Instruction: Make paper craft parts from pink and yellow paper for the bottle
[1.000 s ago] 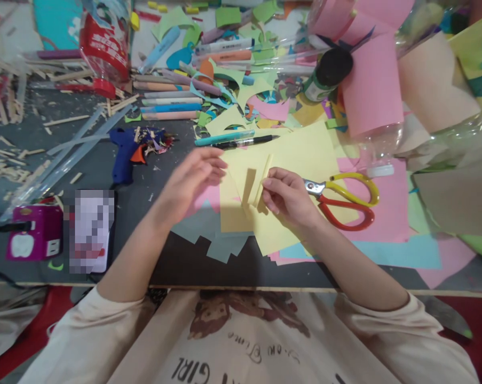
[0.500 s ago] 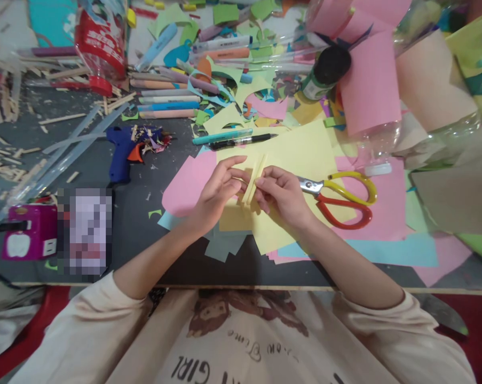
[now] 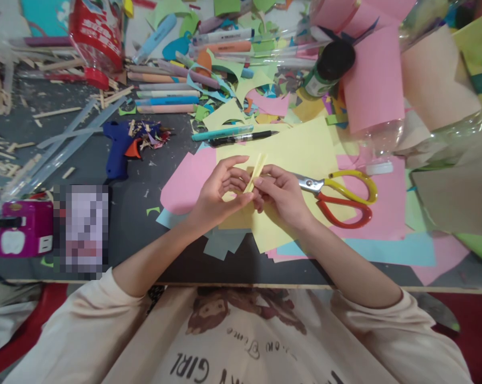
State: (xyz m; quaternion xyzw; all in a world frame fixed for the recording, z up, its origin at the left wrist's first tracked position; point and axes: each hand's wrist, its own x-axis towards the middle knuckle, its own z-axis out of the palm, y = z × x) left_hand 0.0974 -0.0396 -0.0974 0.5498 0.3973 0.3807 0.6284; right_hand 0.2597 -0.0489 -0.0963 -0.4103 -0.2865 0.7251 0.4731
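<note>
A narrow folded strip of yellow paper [image 3: 257, 169] stands slanted between my two hands, over a large yellow sheet [image 3: 300, 154]. My right hand [image 3: 283, 192] pinches it between thumb and fingers. My left hand [image 3: 224, 189] is at the strip's left side, its fingers curled and its thumb tip touching the strip's lower end. Scissors [image 3: 340, 197] with one yellow and one red handle lie just right of my right hand, their blades partly hidden behind it. A black pen [image 3: 243, 138] and a teal pen [image 3: 222, 133] lie beyond the hands.
At the left are a blue glue gun [image 3: 118, 146], clear glue sticks [image 3: 70, 152], a purple box [image 3: 24, 229] and a blurred-out phone [image 3: 86, 229]. Markers and paper scraps cover the back. A dark-capped jar [image 3: 329, 69] and pink-wrapped bottle [image 3: 374, 80] stand back right.
The yellow strip looks narrower and more closed. My left thumb has moved down and right onto its lower end. The view has shifted slightly.
</note>
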